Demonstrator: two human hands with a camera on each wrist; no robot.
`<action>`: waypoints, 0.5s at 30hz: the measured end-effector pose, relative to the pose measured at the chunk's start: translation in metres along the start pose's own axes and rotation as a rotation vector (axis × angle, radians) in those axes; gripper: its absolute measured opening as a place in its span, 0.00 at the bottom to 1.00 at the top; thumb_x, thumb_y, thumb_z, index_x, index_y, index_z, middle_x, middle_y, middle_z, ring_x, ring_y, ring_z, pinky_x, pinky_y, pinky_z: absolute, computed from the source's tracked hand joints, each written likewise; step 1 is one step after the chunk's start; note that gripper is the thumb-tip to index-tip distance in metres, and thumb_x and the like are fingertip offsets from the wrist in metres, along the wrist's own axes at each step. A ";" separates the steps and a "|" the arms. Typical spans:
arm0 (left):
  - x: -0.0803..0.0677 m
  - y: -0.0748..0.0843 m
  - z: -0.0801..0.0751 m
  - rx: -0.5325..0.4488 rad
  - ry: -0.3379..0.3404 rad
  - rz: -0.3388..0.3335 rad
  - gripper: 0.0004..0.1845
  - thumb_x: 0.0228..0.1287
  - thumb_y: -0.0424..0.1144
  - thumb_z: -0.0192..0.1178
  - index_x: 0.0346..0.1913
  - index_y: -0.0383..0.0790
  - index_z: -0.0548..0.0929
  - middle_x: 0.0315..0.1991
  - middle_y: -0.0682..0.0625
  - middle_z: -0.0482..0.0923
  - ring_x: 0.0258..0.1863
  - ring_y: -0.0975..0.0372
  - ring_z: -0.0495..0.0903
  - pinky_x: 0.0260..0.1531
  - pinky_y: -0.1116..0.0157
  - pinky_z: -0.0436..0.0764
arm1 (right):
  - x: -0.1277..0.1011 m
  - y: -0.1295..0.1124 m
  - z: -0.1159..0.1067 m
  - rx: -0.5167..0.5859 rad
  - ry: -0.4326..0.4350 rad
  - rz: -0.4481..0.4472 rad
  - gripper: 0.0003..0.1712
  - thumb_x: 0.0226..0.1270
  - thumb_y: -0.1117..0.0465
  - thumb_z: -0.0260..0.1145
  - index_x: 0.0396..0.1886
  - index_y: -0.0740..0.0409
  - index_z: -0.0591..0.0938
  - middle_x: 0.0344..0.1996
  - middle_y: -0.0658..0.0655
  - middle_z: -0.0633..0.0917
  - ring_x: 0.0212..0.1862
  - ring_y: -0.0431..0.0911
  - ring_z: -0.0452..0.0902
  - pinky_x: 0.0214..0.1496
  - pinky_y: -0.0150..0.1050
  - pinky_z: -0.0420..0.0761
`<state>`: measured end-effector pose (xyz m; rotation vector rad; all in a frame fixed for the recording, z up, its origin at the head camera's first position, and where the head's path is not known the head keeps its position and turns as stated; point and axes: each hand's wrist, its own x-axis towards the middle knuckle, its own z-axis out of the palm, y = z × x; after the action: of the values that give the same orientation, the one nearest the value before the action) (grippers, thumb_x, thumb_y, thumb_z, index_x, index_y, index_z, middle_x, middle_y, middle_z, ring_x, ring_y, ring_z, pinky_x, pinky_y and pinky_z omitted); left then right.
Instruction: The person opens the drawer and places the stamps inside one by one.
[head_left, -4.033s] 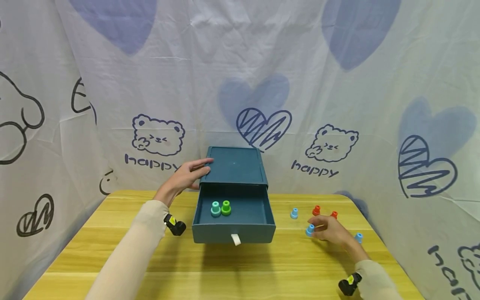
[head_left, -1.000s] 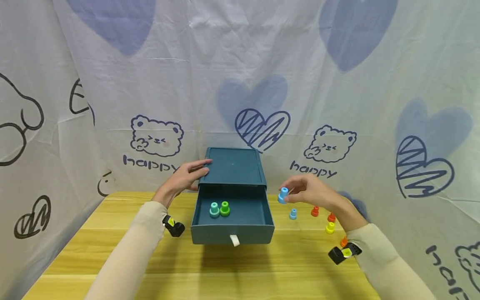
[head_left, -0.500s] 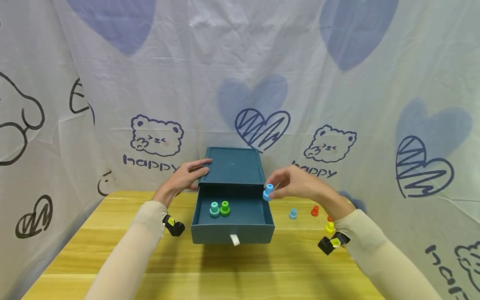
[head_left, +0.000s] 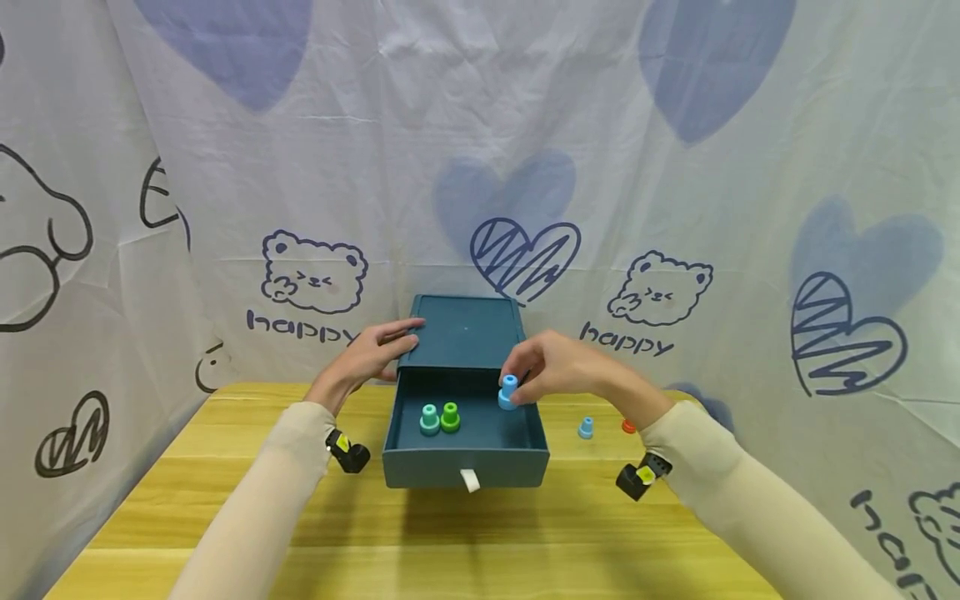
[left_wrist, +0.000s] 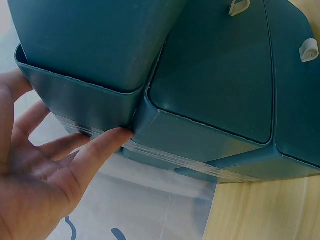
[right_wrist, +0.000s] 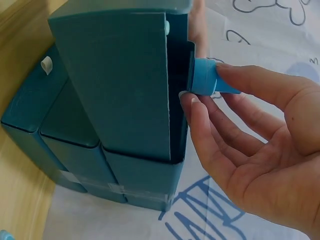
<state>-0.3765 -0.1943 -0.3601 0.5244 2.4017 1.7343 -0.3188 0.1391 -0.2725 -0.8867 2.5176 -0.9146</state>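
Observation:
A dark teal drawer box (head_left: 467,332) stands at the back of the wooden table (head_left: 450,533), its drawer (head_left: 465,467) pulled out toward me. A teal peg (head_left: 430,418) and a green peg (head_left: 450,417) stand side by side inside it. My right hand (head_left: 551,367) pinches a light blue peg (head_left: 508,392) (right_wrist: 202,82) over the drawer's right side. My left hand (head_left: 371,354) (left_wrist: 45,170) rests with straight fingers against the box's left side, its fingertips on the top edge.
On the table right of the drawer stand a small blue peg (head_left: 586,428) and an orange peg (head_left: 628,427), partly hidden by my right forearm. A white pull tab (head_left: 471,479) hangs from the drawer front. Printed cloth walls close in the back and sides.
My right hand lifted the blue peg from the table at the right and carried it left, from beside the drawer to over its inside. The left hand stayed on the box.

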 end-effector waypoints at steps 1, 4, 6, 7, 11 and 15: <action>0.000 0.000 0.000 0.000 -0.001 0.000 0.31 0.81 0.51 0.53 0.80 0.48 0.64 0.81 0.36 0.56 0.77 0.39 0.63 0.59 0.40 0.82 | 0.001 -0.002 0.001 0.000 -0.005 -0.002 0.11 0.61 0.63 0.77 0.43 0.57 0.88 0.40 0.55 0.90 0.42 0.45 0.86 0.51 0.39 0.89; 0.000 0.000 0.000 0.001 0.000 0.003 0.31 0.81 0.50 0.53 0.80 0.48 0.64 0.81 0.36 0.56 0.77 0.39 0.63 0.59 0.40 0.82 | 0.007 -0.004 0.004 0.005 -0.018 -0.009 0.11 0.60 0.64 0.77 0.43 0.57 0.88 0.39 0.55 0.90 0.41 0.44 0.86 0.50 0.39 0.89; 0.000 0.000 0.000 0.000 0.000 0.003 0.31 0.81 0.50 0.53 0.80 0.48 0.64 0.81 0.36 0.56 0.77 0.39 0.63 0.59 0.40 0.83 | 0.010 -0.005 0.005 0.004 -0.028 -0.010 0.11 0.60 0.65 0.77 0.43 0.59 0.88 0.39 0.55 0.90 0.40 0.44 0.85 0.50 0.39 0.90; 0.000 0.000 0.001 -0.003 0.000 0.001 0.31 0.81 0.50 0.53 0.80 0.47 0.64 0.81 0.36 0.56 0.77 0.38 0.64 0.59 0.41 0.83 | 0.011 -0.005 0.006 0.005 -0.031 -0.011 0.11 0.60 0.66 0.77 0.43 0.59 0.88 0.38 0.55 0.90 0.39 0.44 0.85 0.49 0.38 0.90; 0.000 0.000 0.001 -0.010 0.004 -0.006 0.31 0.80 0.50 0.53 0.80 0.48 0.64 0.82 0.37 0.55 0.77 0.38 0.64 0.59 0.41 0.83 | 0.015 -0.006 0.008 -0.012 -0.046 -0.017 0.10 0.60 0.67 0.77 0.42 0.61 0.88 0.38 0.56 0.90 0.38 0.43 0.84 0.47 0.37 0.90; -0.001 0.001 0.002 -0.009 0.010 -0.010 0.31 0.80 0.51 0.54 0.80 0.48 0.64 0.82 0.37 0.55 0.77 0.38 0.63 0.61 0.39 0.81 | 0.019 -0.007 0.010 -0.036 -0.058 -0.006 0.10 0.60 0.68 0.76 0.42 0.60 0.88 0.38 0.56 0.91 0.38 0.43 0.84 0.47 0.37 0.90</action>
<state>-0.3744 -0.1931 -0.3596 0.5022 2.3978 1.7472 -0.3256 0.1178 -0.2766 -0.9196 2.4904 -0.8356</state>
